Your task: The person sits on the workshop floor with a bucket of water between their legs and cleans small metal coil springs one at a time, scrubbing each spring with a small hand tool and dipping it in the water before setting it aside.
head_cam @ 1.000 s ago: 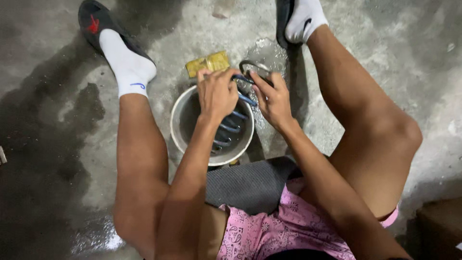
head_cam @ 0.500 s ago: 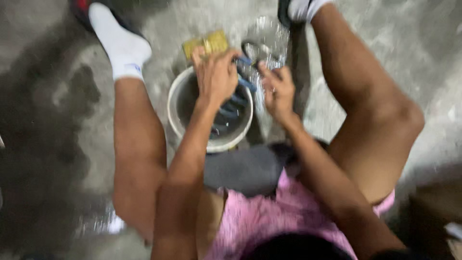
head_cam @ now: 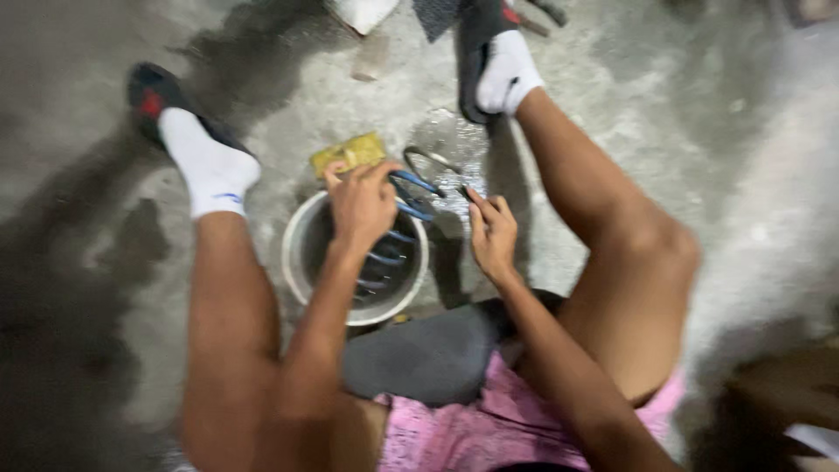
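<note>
Socks in white are showing at the far end of both legs, the left sock (head_cam: pixel 210 170) sitting in a dark sandal (head_cam: pixel 149 92) on the wet concrete floor (head_cam: pixel 664 96). Between the knees a grey bucket (head_cam: pixel 297 262) is standing upright, blue-handled tools lying inside it. Just beyond its rim a yellow sponge (head_cam: pixel 348 153) is lying flat on the floor. The left hand (head_cam: pixel 360 205) is hovering over the bucket's far edge, fingers curled around blue pliers (head_cam: pixel 415 197), whose long axis is running left to right, handles pointing towards the right hand; blur is hiding the nose. The right hand (head_cam: pixel 492 234) is hanging just beside the bucket, fingers loosely bent and slightly spread, holding nothing that I can make out.
</note>
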Available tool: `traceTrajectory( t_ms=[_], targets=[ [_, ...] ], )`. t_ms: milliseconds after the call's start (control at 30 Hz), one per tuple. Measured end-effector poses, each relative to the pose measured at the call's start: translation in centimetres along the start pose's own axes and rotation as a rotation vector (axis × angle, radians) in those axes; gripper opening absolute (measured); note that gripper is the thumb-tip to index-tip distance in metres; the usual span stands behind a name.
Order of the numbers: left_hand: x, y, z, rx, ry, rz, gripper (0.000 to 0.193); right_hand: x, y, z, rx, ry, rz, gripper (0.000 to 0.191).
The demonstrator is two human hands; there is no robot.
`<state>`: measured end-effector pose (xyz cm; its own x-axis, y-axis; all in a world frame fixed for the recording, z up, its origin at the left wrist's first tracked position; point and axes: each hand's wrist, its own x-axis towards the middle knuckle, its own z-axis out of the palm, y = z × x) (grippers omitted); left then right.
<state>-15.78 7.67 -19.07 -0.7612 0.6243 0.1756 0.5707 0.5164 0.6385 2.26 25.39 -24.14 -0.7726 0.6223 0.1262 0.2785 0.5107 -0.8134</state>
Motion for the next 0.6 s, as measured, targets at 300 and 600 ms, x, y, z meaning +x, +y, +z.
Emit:
traceTrajectory(
  t_ms=[300,600],
  targets=[
    [-0.7,4.3,-1.7,-0.114,0.108,0.161,0.036,3.5,-3.4,1.0,0.373,0.065,0.016,0.035],
    [-1.9,7.4,-2.4,-0.601,0.111,-0.024,0.027,7.7,-8.4,-4.2,0.328,-0.657,-0.043,0.033]
  ],
)
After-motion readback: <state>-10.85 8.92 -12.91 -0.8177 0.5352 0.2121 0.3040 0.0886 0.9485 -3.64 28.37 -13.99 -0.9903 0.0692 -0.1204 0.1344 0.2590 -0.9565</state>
